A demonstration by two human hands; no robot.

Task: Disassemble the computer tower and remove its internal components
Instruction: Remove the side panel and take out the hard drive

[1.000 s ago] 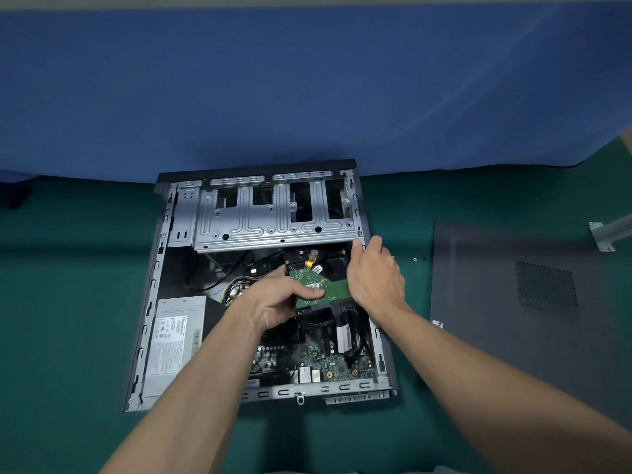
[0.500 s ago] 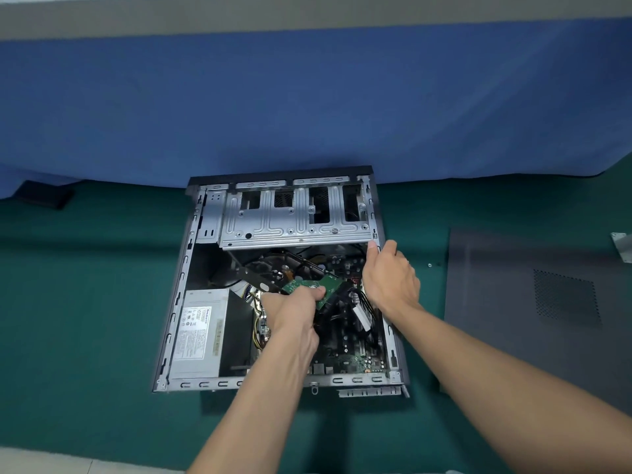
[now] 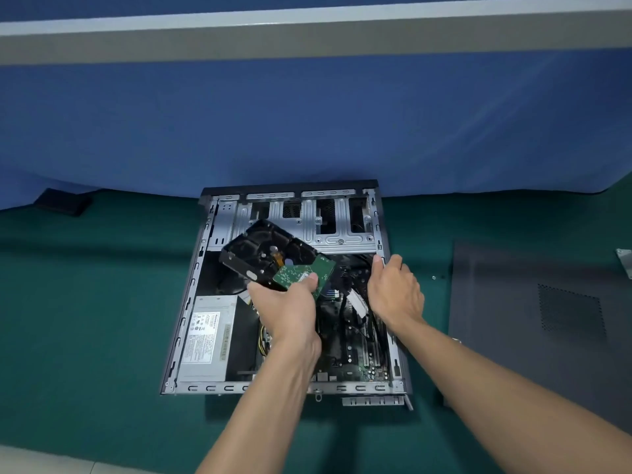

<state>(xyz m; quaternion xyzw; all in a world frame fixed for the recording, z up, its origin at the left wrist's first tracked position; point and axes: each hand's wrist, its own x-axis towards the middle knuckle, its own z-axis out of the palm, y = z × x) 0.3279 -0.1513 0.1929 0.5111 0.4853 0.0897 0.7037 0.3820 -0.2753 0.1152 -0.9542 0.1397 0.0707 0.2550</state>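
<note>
The hard drive (image 3: 266, 254) is held tilted above the open computer tower (image 3: 190, 302), green circuit board (image 3: 304, 271) turned upward. Its near end is pinched by the left hand (image 3: 290, 309), thumb laid on the board and the other fingers (image 3: 254, 288) curled beneath. The tower's right rim is gripped by the right hand (image 3: 393, 292), fingers bent over the edge. The drive is judged dense, rigid and shock-sensitive; its bare metal sides, beyond the thumb, are judged a safer hold than the exposed board. Whether a cable trails below the fingers cannot be told.
</note>
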